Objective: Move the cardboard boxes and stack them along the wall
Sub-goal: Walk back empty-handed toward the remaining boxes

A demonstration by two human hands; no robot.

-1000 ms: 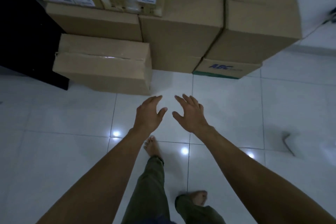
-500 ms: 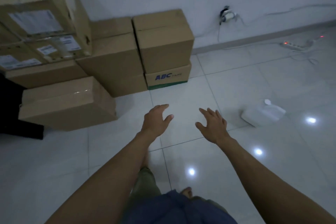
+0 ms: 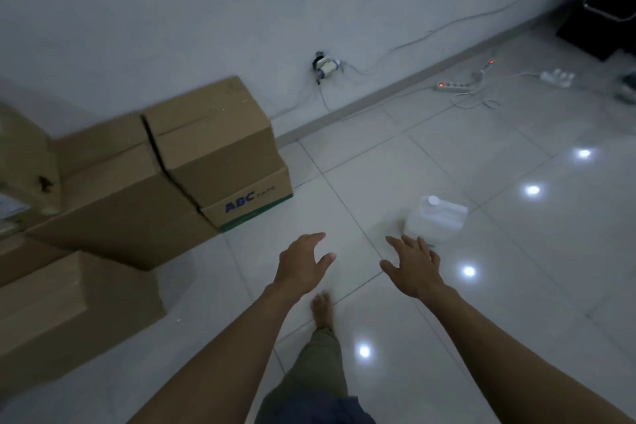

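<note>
Left hand (image 3: 303,262) and right hand (image 3: 414,268) hover empty, fingers spread; stacked cardboard box (image 3: 251,205) reads "ABC".

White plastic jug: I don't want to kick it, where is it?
The white plastic jug sits on the pale tiled floor right of centre in the head view, just beyond the right hand and right of the cardboard box printed ABC.

Indoor room, probably a home or storeroom; dim. Glossy tiled floor (image 3: 516,251), plain wall (image 3: 206,10), boxes (image 3: 213,144) stacked against it, low socket (image 3: 325,67), power strip (image 3: 452,86) on floor, bare foot (image 3: 321,308).
</note>
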